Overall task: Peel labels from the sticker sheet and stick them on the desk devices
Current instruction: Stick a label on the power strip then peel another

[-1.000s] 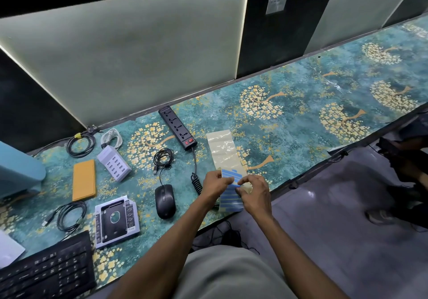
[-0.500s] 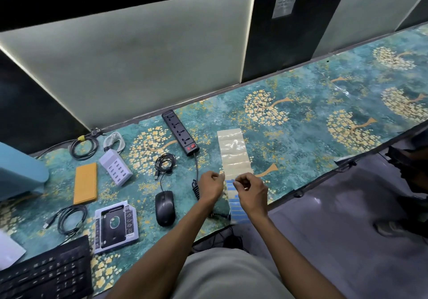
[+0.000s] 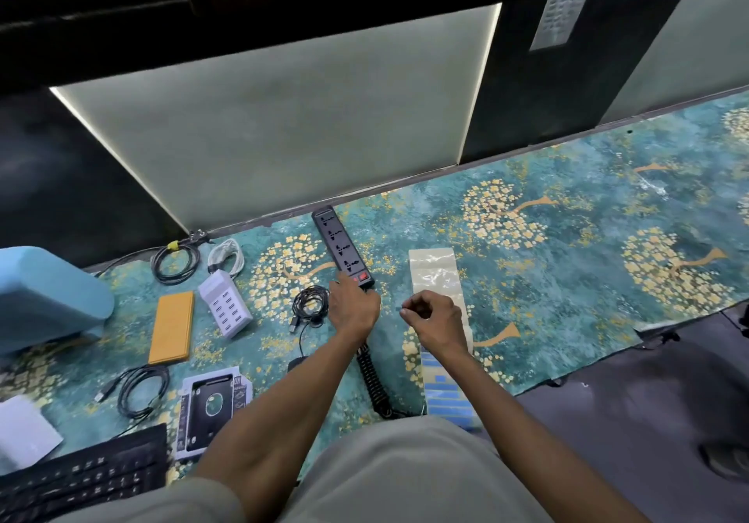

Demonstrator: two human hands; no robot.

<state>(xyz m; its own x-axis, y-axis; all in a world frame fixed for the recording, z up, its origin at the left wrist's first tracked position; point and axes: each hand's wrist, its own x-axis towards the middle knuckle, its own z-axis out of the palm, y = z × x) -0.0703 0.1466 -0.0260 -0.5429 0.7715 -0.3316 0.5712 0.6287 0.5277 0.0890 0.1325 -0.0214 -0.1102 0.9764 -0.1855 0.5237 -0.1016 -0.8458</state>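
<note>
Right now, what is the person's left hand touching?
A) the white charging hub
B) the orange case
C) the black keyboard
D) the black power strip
D: the left hand rests on the near end of the black power strip, its fingers beside the red switch, far from the other three devices.

Pale backlit wall panels — dark grey floor.

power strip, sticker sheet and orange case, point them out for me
power strip (image 3: 339,246), head view, on the black top face between its sockets
sticker sheet (image 3: 434,275), head view, on the bare glossy far end
orange case (image 3: 172,327), head view, on the middle of its flat top
</note>
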